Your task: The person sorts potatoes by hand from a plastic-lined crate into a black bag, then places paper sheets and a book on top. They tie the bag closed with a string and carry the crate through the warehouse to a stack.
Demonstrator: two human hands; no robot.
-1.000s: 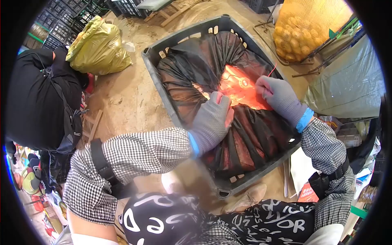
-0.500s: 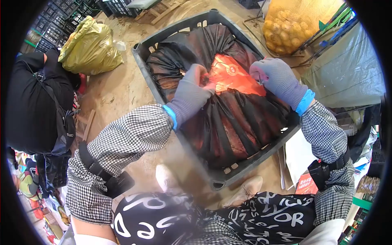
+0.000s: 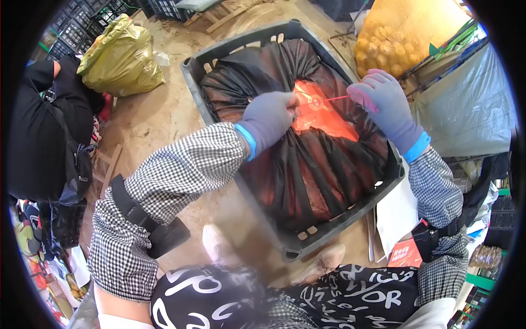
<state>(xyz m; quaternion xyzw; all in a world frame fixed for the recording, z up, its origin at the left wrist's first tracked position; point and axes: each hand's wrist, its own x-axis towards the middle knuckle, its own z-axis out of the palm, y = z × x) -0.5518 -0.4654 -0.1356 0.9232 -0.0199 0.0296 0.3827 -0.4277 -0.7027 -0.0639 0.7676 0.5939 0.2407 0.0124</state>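
Observation:
Inside a black plastic crate (image 3: 296, 249) sits a dark, thin plastic bag (image 3: 329, 181), bunched and pleated toward its middle. A red printed sheet (image 3: 331, 123) shows through the gap at its centre. My left hand (image 3: 267, 118), in a grey knit glove, is closed in a pinch at the left edge of the red sheet. Above the crate's right side, my gloved right hand (image 3: 386, 107) has its fingers curled round the end of a thin red string (image 3: 337, 98). The string runs taut toward my left hand; its left end is hard to make out against the red sheet.
A yellow plastic bag (image 3: 123, 57) stands on the dirt floor at left, near a person in black clothes (image 3: 38, 137). At upper right is a net sack of round, potato-like produce (image 3: 383, 49), beside a grey plastic sheet (image 3: 466, 104). Stacked black crates (image 3: 170, 8) line the back.
My right hand has moved right and slightly up, and a red string now stretches from it. My left hand has shifted a little right. The whole view has tilted slightly.

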